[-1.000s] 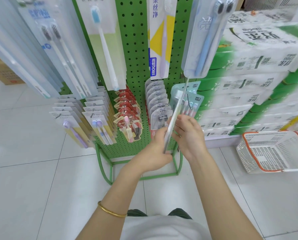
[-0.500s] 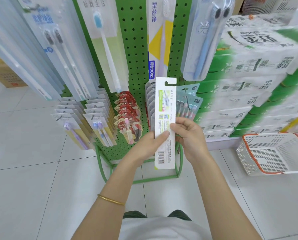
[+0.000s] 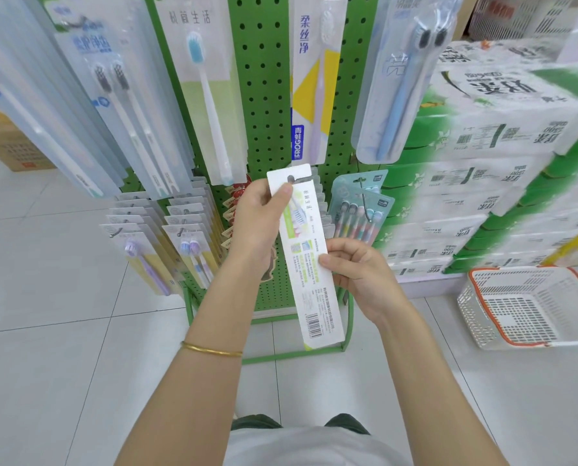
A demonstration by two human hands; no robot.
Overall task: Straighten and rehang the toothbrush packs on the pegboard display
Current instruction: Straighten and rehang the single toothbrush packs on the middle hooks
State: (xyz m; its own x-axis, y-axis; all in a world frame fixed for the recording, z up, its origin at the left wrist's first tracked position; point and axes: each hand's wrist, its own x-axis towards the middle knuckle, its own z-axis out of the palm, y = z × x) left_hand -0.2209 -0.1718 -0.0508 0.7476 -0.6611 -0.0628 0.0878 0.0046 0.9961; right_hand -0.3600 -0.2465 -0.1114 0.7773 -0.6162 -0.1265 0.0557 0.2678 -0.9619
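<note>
The left grip (image 3: 260, 223) pinches the top of the toothbrush pack (image 3: 314, 297), thumb just below the hang hole (image 3: 291, 178). The right grip (image 3: 361, 274) pinches the pack's right edge at mid-length. The pack is off any hook, in front of the lower middle of the pegboard (image 3: 264, 79), slightly tilted, with its barcode side toward the camera.

Handling, as judged: a light, thin card with a blister that bends readily. Hold it by the card edges and near the hole, not by the blister.

Surroundings: a cardboard box (image 3: 8, 146) on the tiled floor (image 3: 62, 331) at far left, hanging packs (image 3: 139, 105) across the pegboard, stacked tissue cases (image 3: 499, 146) on the right, and a basket (image 3: 502, 338) on the floor beyond them.
</note>
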